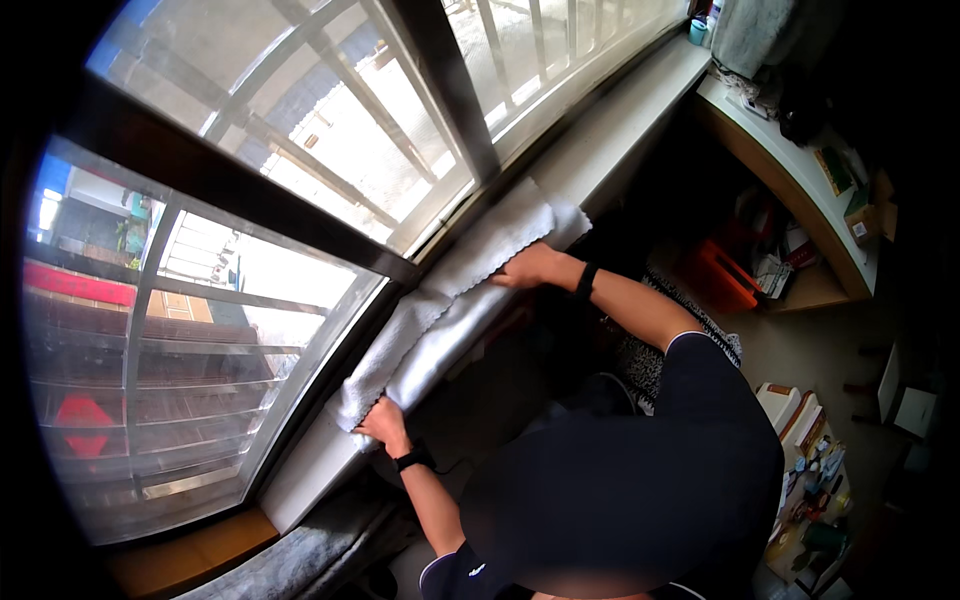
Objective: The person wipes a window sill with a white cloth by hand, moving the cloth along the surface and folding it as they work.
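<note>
A white cloth (420, 337) with a dark scalloped edge lies folded lengthwise along the white windowsill (611, 142). My left hand (384, 424) grips its near end, the fingertips hidden under the fold. Further along the sill, my right hand (531, 264) holds the scalloped edge close to the cloth's other end. Between my hands the upper layer lies slightly rumpled over a smoother lower layer. Dark bands circle both wrists.
A dark-framed window (442, 255) with bars outside rises directly behind the sill. At the sill's far end stands a light-blue cup (697, 31). To the right are a white-topped desk (795, 165), an orange container (718, 276) and a cluttered table (806, 480).
</note>
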A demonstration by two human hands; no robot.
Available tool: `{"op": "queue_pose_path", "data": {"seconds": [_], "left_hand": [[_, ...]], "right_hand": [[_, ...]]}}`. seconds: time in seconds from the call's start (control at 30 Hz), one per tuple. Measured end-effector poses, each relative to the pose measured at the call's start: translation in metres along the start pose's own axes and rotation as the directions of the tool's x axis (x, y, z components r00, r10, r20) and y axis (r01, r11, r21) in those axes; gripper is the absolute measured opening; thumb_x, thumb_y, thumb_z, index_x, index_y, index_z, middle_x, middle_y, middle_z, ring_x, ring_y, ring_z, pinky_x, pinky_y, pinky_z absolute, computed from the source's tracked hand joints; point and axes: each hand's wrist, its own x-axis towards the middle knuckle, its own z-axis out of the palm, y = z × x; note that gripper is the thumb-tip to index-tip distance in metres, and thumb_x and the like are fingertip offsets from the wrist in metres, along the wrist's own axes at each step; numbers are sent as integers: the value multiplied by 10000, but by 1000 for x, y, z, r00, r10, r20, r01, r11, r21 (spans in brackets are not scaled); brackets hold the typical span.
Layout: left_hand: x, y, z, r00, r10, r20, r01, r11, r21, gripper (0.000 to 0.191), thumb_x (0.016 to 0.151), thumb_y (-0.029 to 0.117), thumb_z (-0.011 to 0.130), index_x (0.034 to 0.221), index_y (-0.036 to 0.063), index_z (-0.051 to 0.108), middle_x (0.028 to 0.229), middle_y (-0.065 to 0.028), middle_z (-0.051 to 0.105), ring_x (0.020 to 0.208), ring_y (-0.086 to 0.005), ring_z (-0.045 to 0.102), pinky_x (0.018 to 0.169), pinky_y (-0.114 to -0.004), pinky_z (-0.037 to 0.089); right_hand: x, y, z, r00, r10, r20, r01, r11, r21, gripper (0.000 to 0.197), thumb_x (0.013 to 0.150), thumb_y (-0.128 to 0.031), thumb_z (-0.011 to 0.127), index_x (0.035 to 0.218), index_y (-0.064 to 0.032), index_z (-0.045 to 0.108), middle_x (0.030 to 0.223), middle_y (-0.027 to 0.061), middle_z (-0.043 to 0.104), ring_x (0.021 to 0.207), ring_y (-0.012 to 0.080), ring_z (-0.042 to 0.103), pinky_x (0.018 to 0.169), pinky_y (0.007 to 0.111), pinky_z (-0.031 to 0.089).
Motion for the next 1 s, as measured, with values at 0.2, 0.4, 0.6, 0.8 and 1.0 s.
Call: {"op": "queue_pose_path", "data": {"seconds": [0.2, 0.4, 0.6, 0.8, 1.0], "left_hand": [[11, 36, -94, 994, 102, -33, -101, 792, -602, 595, 895, 353, 636, 1420, 92, 531, 1402, -146, 580, 1362, -362, 442, 1154, -619, 143], [46, 24, -171, 869, 457, -189, -489, 738, -465, 491, 946, 396, 566, 1327, 91, 620, 1268, -142, 658, 1228, -370, 548, 1066, -591, 292], [15, 214, -129, 911, 399, -108, -392, 750, -533, 496, 942, 425, 574, 1310, 98, 634, 1304, -161, 633, 1224, -368, 551, 1086, -574, 301], [17, 201, -128, 901, 367, -233, -432, 817, -383, 505, 936, 433, 576, 1303, 92, 640, 1322, -170, 620, 1246, -371, 533, 1116, -565, 286], [25, 175, -80, 979, 171, -109, -201, 892, -406, 583, 962, 511, 501, 1307, 58, 629, 1318, -190, 624, 1228, -387, 552, 1105, -541, 314]], "right_hand": [[-4, -12, -74, 950, 311, -11, -311, 947, -78, 640, 978, -607, 348, 1237, -110, 656, 1238, 175, 661, 1181, 360, 596, 1038, 440, 438], [-13, -11, -106, 848, 519, -106, -519, 854, 26, 533, 982, -438, 319, 1206, -110, 675, 1282, 187, 635, 1173, 392, 593, 1020, 485, 432], [-12, 183, -136, 745, 613, -263, -639, 769, -15, 549, 965, -417, 360, 1276, -57, 635, 1348, 194, 594, 1271, 382, 523, 1160, 494, 273], [-19, 134, -125, 801, 335, -496, -459, 875, -151, 497, 957, -355, 440, 1358, -96, 576, 1411, 193, 542, 1331, 384, 448, 1153, 503, 291], [-1, 136, -95, 895, 262, -361, -358, 904, -233, 425, 948, -344, 415, 904, -91, 754, 985, 175, 727, 1020, 385, 639, 1006, 533, 419]]}}
